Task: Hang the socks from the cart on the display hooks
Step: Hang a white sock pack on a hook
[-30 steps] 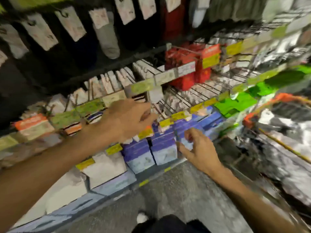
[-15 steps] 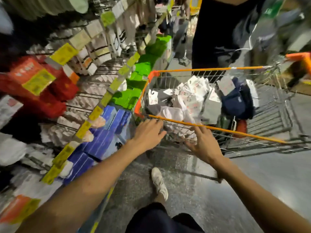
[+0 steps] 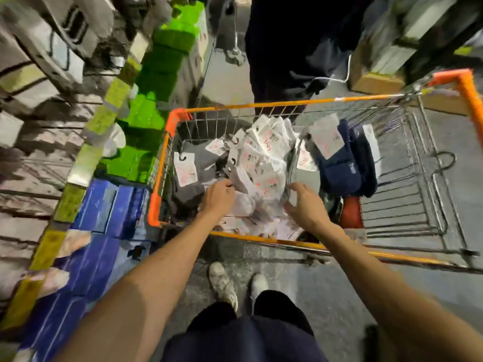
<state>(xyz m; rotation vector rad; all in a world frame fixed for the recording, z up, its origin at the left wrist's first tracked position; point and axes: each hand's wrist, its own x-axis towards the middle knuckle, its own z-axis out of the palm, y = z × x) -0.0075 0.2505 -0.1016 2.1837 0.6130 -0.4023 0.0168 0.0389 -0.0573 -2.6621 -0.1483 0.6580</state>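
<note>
An orange-rimmed wire cart [image 3: 287, 102] stands in front of me with a heap of white socks [image 3: 264, 152] on card hangers inside. Grey socks [image 3: 193, 189] lie at its left end and navy socks [image 3: 342, 168] to the right. My left hand [image 3: 218, 198] reaches into the heap, its fingers curled round a white pair near its hook. My right hand [image 3: 304, 205] hovers over the white heap with fingers spread, holding nothing. The display rack [image 3: 52, 74] of socks on hooks runs along the left, blurred.
Green boxes [image 3: 156, 82] and blue boxes [image 3: 104, 205] fill the lower shelves beside the cart. A person in dark clothes [image 3: 287, 48] stands behind the cart's far side. A cardboard box [image 3: 376, 82] sits at the back right. My shoes [image 3: 222, 283] are just short of the cart.
I have turned from the shelf to the cart. Both hands moved from the near rim into the basket, and the left one now grips a white pair.
</note>
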